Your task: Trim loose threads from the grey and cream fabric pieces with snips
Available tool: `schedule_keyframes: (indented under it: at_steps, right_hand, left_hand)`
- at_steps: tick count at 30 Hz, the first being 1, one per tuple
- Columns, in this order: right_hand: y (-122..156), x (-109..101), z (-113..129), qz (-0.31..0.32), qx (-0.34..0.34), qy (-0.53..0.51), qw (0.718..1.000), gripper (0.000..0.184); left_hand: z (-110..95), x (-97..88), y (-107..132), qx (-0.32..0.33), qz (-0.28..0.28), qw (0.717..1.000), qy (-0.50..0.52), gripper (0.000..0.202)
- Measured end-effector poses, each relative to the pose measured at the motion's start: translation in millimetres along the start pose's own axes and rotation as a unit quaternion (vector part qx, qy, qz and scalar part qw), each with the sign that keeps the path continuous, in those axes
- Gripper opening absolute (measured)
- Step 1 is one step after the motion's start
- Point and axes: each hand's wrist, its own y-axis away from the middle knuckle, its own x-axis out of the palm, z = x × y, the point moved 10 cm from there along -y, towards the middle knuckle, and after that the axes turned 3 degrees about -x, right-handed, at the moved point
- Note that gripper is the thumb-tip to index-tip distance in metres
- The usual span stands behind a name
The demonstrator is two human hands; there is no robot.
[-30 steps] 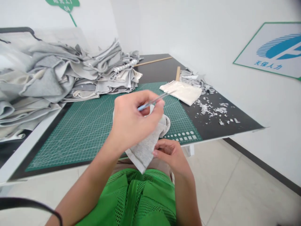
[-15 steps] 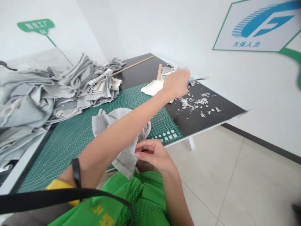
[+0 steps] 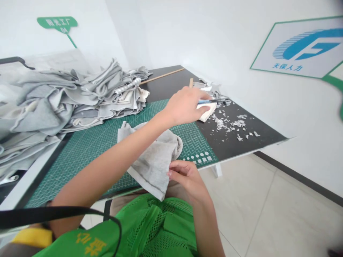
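Observation:
My left hand (image 3: pixel 184 106) reaches across the green cutting mat (image 3: pixel 88 160) and is closed around a thin blue pen-like tool (image 3: pixel 205 101) with a dark tip. Its tip points right, just above a folded off-white fabric piece (image 3: pixel 206 112). My right hand (image 3: pixel 187 178) sits close to my body, fingers curled at the edge of a crumpled grey fleece piece (image 3: pixel 154 164). That piece lies on the mat's near part, under my left forearm, and hangs over the table edge.
A large heap of grey and off-white fabric (image 3: pixel 61 96) fills the table's left side. Pale scraps (image 3: pixel 227 125) lie on the black tabletop (image 3: pixel 257 144). A wooden stick (image 3: pixel 162 76) lies at the back. White walls bound the far and right sides; a black strap (image 3: pixel 53 214) crosses the foreground.
My left hand has come back left and lower, from over the scraps to above the off-white piece. The view has swung slightly, and the grey fleece sits in much the same place.

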Motion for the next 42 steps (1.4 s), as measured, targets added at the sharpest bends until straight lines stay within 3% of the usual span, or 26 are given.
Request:
schedule_keyframes:
  at_steps: [5,9,13,15,19,22,30,33,36,42]
  right_hand:
    - [3,10,-3,0.017,0.0,0.035,0.999,0.014]
    - [9,18,-2,0.059,0.012,0.066,0.996,0.021]
    - [12,27,5,0.09,0.006,0.049,0.995,0.044]
    - [7,21,6,0.04,0.013,0.037,0.998,0.048]
    - [-20,-4,12,-0.119,0.024,0.093,0.988,0.047]
    - [-48,-13,23,-0.168,0.028,0.143,0.975,0.048]
    - [-110,8,24,-0.103,0.063,0.123,0.985,0.036]
    - [-132,14,23,-0.104,0.056,0.089,0.989,0.029]
    - [-155,27,25,-0.086,0.052,0.07,0.992,0.033]
    - [-193,43,32,-0.055,0.02,0.106,0.993,0.029]
  left_hand:
    - [34,-6.8,95,0.009,0.137,0.988,0.066,0.022]
    - [67,6.4,152,-0.027,0.162,0.984,0.07,0.031]
    - [96,28.9,183,-0.051,0.161,0.985,0.036,0.035]
    - [109,36.7,190,-0.056,0.156,0.986,0.025,0.038]
    - [124,43.7,195,-0.038,0.159,0.986,0.025,0.04]
    - [129,45.6,196,-0.007,0.169,0.985,0.034,0.04]
    - [173,39.9,192,-0.002,0.151,0.989,0.002,0.039]
    - [189,35.9,192,-0.003,0.147,0.989,-0.024,0.041]
    - [201,30.8,195,0.002,0.149,0.987,-0.055,0.042]
    - [218,21.5,200,-0.007,0.13,0.987,-0.091,0.044]
